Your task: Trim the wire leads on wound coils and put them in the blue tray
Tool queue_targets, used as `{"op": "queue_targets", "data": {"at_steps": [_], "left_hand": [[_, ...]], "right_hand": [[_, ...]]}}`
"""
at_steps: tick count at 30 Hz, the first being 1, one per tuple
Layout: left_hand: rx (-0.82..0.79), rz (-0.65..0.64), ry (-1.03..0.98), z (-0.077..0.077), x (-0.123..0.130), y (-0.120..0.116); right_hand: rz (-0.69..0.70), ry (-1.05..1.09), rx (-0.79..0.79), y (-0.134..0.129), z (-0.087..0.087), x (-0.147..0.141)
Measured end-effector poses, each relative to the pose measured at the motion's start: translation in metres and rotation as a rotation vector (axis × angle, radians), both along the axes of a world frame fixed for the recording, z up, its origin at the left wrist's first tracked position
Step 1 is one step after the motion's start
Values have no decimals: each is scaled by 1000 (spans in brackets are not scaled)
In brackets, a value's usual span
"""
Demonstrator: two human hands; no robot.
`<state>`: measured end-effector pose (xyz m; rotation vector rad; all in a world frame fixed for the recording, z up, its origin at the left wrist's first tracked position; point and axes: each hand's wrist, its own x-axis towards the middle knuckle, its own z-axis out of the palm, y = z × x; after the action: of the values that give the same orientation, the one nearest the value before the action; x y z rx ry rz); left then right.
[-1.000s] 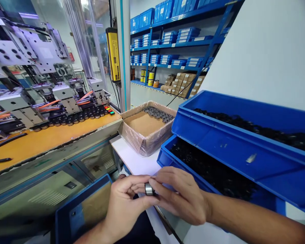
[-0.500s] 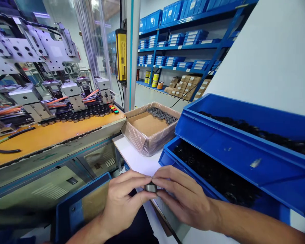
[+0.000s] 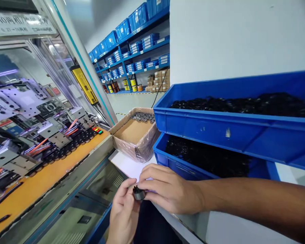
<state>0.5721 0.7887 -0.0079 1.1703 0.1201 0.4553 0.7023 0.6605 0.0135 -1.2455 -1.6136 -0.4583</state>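
Between my hands is a small round stator [image 3: 139,194], a grey metal ring with a black toothed insert at its top. My left hand [image 3: 123,217] grips it from the left, thumb and fingers closed at its side. From the right, my right hand [image 3: 167,189] has its bent fingers on the ring's upper and right side, covering part of it. Both hands are above my lap, in front of the white table. The stator is slightly tilted, its toothed side partly showing.
A plastic-lined carton [image 3: 132,145] holds many grey metal rings at its back. Two stacked blue bins, upper [image 3: 205,127] and lower [image 3: 165,159], contain black parts. To the left is a machine with an orange worktop [image 3: 73,161], a row of stators and dark-handled pliers [image 3: 5,198].
My view has swung to the right. The stator has tipped, so its black toothed top now shows more. My left hand has turned more upright; both hands remain on the stator.
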Motion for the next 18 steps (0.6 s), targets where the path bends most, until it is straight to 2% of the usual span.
{"op": "queue_targets", "data": {"at_steps": [4, 6, 8, 10, 13, 15, 18], "left_hand": [[674, 225, -178, 9, -2, 13], [902, 267, -244, 14, -2, 16], [991, 282, -268, 17, -2, 15], [1005, 318, -262, 17, -3, 12], [1009, 345, -206, 12, -3, 12], [1037, 357, -156, 11, -1, 24], [1151, 451, -37, 15, 8, 64]], "right_hand": [[-22, -14, -60, -3, -2, -1], [-15, -12, -75, -4, -3, -3], [9, 1, -79, -5, -3, -5], [13, 20, -106, -4, -3, -7], [-91, 8, -178, -2, -4, -8], [-183, -50, -179, 0, -7, -4], [-192, -180, -194, -3, -15, 10]]}}
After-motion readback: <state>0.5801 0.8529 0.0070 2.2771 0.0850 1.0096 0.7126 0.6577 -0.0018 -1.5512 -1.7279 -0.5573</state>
